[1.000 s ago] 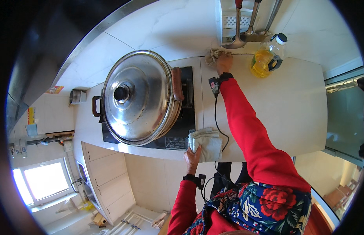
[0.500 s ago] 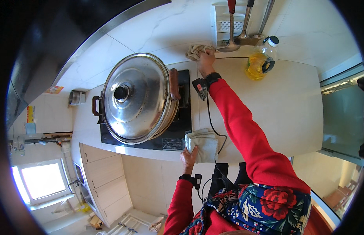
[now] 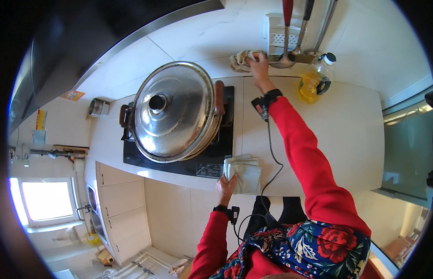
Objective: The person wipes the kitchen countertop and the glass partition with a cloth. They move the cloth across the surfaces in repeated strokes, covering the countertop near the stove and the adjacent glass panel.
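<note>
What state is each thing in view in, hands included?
Pot: covered.
Metal lid: on the pot.
Cooktop: lit or not, cannot tell.
Oil bottle: upright, capped, partly filled.
Pale cloth: folded.
Left hand: closed on the pale cloth.
Beige cloth: crumpled.
Right hand: closed on the beige cloth.
Ladle: bowl end down.
Cabinet doors: shut.

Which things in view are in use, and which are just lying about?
In use:
- crumpled beige cloth, in the right grip
- folded pale cloth, in the left grip

Not being handled:
- lidded pot, on the stove
- oil bottle
- ladle
</note>
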Motion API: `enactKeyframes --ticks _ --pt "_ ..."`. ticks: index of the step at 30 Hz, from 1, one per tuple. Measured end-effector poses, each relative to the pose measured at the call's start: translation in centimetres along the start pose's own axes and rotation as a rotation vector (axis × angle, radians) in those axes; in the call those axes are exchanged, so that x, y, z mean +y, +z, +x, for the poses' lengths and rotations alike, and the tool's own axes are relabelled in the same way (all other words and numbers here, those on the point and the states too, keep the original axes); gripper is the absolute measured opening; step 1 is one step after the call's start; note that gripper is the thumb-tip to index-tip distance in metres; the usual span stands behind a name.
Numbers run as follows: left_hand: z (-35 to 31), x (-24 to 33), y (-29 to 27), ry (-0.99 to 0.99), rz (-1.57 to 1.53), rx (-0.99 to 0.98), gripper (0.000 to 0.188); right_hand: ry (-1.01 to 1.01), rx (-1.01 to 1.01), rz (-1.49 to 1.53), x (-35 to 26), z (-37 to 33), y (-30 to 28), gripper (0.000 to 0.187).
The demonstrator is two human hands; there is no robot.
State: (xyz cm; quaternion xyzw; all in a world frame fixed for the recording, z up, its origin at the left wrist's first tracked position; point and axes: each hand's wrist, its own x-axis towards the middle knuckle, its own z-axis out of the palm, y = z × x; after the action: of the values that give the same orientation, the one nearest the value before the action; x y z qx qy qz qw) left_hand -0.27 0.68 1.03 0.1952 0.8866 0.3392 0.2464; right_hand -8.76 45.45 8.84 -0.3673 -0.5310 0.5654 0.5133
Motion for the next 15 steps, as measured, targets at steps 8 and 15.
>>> enactKeyframes --ticks 8,15 --pt "-0.1 0.9 -0.3 -0.029 0.121 -0.003 0.045 -0.617 -0.035 -0.267 -12.5 -1.7 0.4 0.021" --pt "0.0 1.1 -0.4 -0.066 0.072 -0.047 0.046 -0.868 0.251 -0.620 -19.1 1.9 0.1 0.036"
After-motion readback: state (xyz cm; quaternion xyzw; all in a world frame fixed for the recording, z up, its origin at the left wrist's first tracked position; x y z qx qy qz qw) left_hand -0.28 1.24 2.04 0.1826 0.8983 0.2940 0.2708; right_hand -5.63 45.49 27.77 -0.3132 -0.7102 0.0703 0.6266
